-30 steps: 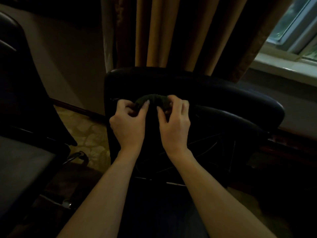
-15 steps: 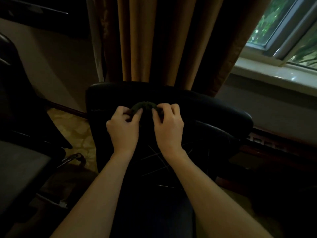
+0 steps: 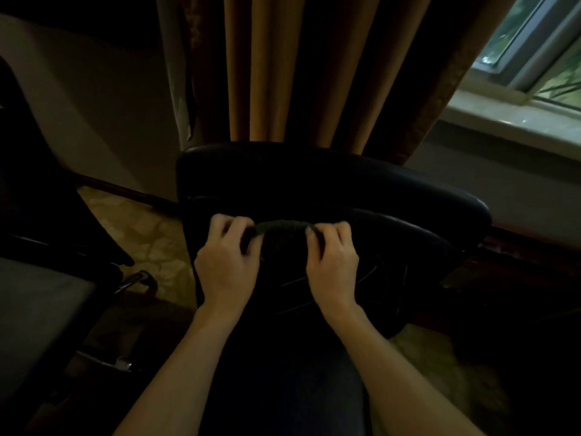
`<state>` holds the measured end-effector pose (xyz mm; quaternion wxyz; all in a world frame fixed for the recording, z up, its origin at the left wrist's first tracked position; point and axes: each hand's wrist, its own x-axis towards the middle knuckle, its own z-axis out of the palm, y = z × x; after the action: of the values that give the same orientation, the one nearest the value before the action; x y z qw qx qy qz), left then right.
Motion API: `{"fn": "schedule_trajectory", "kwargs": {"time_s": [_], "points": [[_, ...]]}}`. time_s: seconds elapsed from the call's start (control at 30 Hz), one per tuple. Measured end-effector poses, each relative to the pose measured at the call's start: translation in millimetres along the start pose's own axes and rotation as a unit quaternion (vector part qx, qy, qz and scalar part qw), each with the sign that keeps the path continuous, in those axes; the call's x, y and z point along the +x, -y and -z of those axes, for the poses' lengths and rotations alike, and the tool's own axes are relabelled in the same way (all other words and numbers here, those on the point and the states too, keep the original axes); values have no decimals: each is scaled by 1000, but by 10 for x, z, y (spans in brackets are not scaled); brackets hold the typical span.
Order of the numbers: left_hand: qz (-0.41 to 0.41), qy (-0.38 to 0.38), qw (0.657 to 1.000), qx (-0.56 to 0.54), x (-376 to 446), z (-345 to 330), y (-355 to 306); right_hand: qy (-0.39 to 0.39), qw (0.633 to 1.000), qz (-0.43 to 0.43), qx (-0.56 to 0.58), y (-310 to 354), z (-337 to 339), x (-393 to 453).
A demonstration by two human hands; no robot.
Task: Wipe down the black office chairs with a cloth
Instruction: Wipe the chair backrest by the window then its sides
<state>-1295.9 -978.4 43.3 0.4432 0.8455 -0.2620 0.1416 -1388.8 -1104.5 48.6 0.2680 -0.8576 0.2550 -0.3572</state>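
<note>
Since 1 second ago the left hand (image 3: 224,262) and right hand (image 3: 333,262) have drawn apart, pinching the cloth (image 3: 281,226) stretched out against the black office chair (image 3: 330,184), likely readying a wipe.

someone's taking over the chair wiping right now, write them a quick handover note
Left hand: grip on the left end of the dark cloth.
Right hand: grip on its right end.
The cloth is stretched between both hands, in front of the black chair by the curtain.
Done: cannot tell which surfaces are wiped; the room is dim.
Left: wipe this chair, then the second chair at left.
</note>
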Motion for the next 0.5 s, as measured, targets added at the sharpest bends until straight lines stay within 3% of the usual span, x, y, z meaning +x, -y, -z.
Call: {"fn": "schedule_trajectory", "kwargs": {"time_s": [0.07, 0.2, 0.37, 0.5], "points": [[3, 12, 999, -51, -52, 104, 39, 22, 1000, -3, -2, 28, 25, -93], [126, 94, 960, -230, -29, 231, 26, 92, 990, -55, 94, 172, 98, -24], [137, 106, 959, -225, -41, 173, -63, 78, 992, -72, 69, 197, 102, -54], [84, 98, 975, -180, 121, 38, -223, -7, 995, -97, 39, 254, 193, 22]]}}
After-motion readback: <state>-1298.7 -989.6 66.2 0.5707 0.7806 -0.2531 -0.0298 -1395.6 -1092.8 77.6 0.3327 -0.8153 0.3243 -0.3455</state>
